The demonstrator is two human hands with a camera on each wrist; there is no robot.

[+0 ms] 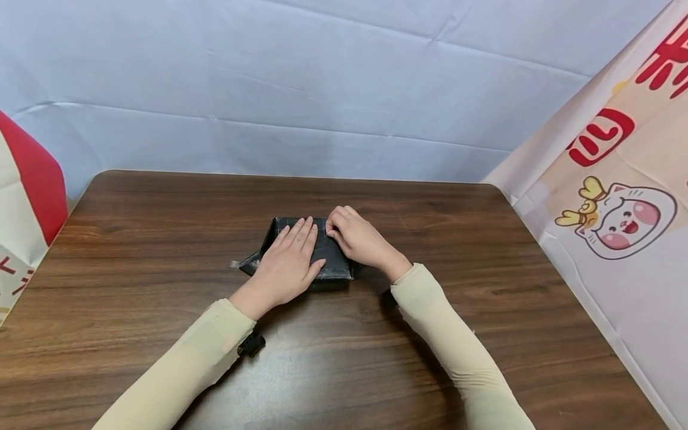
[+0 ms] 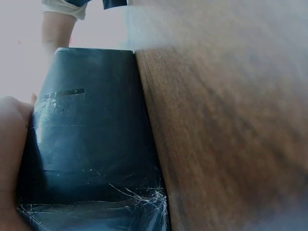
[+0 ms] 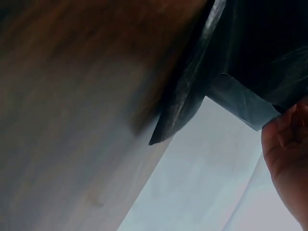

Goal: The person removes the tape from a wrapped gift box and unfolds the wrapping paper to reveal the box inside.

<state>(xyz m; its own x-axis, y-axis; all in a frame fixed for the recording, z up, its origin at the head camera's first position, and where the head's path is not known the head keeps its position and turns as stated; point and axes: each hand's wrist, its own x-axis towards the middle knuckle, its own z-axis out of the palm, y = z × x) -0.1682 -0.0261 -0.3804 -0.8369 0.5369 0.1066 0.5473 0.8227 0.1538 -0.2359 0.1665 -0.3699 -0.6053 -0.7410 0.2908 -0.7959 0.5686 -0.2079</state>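
Note:
A box wrapped in shiny black film point(image 1: 337, 266) lies on the wooden table, roughly in the middle of the head view. My left hand point(image 1: 285, 263) rests on its top, fingers straight and pointing away from me. At the far right of the box, my right hand point(image 1: 362, 239) has its fingers curled. The right wrist view shows those fingers pinching the edge of a black film flap point(image 3: 243, 103). Along the box side in the left wrist view, the film is creased, with a short dark strip point(image 2: 65, 93) on it. The left palm hides part of the top.
At the box's left end a folded black point point(image 1: 249, 263) sticks out, with a small clear tip on the table. Brown tabletop point(image 1: 457, 239) surrounds the box. Behind it hangs a pale cloth point(image 1: 322, 89), and a printed banner point(image 1: 623, 221) hangs at the right.

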